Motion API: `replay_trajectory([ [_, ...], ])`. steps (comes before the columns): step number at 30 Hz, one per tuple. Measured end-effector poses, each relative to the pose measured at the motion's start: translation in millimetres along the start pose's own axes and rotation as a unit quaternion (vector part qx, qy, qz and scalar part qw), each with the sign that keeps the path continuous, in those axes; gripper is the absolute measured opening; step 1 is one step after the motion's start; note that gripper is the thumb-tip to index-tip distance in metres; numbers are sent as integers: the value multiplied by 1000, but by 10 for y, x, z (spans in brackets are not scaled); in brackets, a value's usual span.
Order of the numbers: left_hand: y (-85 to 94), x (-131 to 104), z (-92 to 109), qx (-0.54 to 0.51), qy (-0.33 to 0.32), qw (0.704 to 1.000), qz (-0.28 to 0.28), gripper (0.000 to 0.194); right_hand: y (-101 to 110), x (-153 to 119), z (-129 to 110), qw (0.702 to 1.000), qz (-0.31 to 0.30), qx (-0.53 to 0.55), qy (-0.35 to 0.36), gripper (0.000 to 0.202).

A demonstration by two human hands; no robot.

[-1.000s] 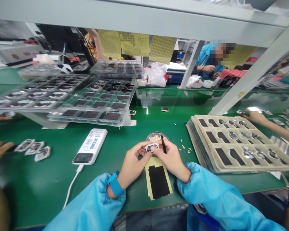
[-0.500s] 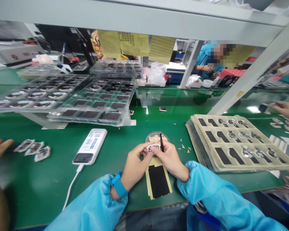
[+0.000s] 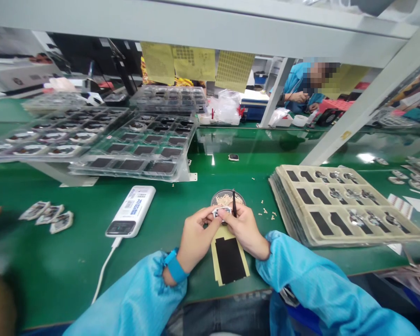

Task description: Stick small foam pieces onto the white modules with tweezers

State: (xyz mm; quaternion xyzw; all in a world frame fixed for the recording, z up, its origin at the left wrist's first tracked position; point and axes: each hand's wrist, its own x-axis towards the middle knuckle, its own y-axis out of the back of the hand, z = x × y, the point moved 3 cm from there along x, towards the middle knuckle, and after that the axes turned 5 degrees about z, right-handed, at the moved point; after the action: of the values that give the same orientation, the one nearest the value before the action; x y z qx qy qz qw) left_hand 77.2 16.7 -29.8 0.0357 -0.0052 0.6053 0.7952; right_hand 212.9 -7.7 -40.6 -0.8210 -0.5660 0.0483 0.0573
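Both my hands meet over a round dish (image 3: 227, 195) of small pale pieces. Between my left hand (image 3: 199, 235) and my right hand (image 3: 247, 231) is a small white-rimmed part (image 3: 221, 212), pinched by the fingers of both. A dark, thin tool, probably tweezers (image 3: 234, 203), stands upright, tucked in my right hand. Below my hands lies a yellow sheet with a black rectangular piece (image 3: 231, 261) on it. Several tiny pale pieces (image 3: 265, 211) are scattered right of the dish.
A white power bank (image 3: 131, 211) with a cable and three white-rimmed parts (image 3: 48, 213) lie left. Stacked trays (image 3: 339, 238) stand right; clear trays (image 3: 143, 158) sit on a raised stand. Another person (image 3: 297, 88) works beyond the shelf post. A blurred arm (image 3: 0, 298) is at lower left.
The other person's hand at the left has mostly drawn out of view, and the hands at the right edge are gone. My hands stay together on the white-rimmed part.
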Motion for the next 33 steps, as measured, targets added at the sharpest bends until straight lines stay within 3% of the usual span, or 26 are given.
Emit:
replay_trajectory([
  [5, 75, 42, 17, 41, -6, 999, 6, 30, 27, 81, -136, 986, -103, -119, 58, 28],
  [8, 106, 39, 105, 133, -92, 987, 12, 28, 127, 113, -271, 971, -85, -168, 145, 27],
  [11, 104, 11, 154, 195, -153, 969, 6, 30, 188, 92, -404, 947, -78, -203, 237, 11],
  [18, 107, 1, 110, 214, -159, 964, -7, 29, 196, 50, -422, 902, -135, -241, 331, 6],
  [25, 102, 27, 76, 224, -160, 961, -12, 31, 213, 26, -338, 879, -154, -276, 358, 13],
  [29, 108, 27, 49, 230, -143, 962, -15, 30, 220, 48, -348, 876, -176, -295, 338, 8],
  [33, 175, 133, 67, 244, -121, 962, 1, 30, 346, 164, -361, 875, -99, -388, 272, 10],
])
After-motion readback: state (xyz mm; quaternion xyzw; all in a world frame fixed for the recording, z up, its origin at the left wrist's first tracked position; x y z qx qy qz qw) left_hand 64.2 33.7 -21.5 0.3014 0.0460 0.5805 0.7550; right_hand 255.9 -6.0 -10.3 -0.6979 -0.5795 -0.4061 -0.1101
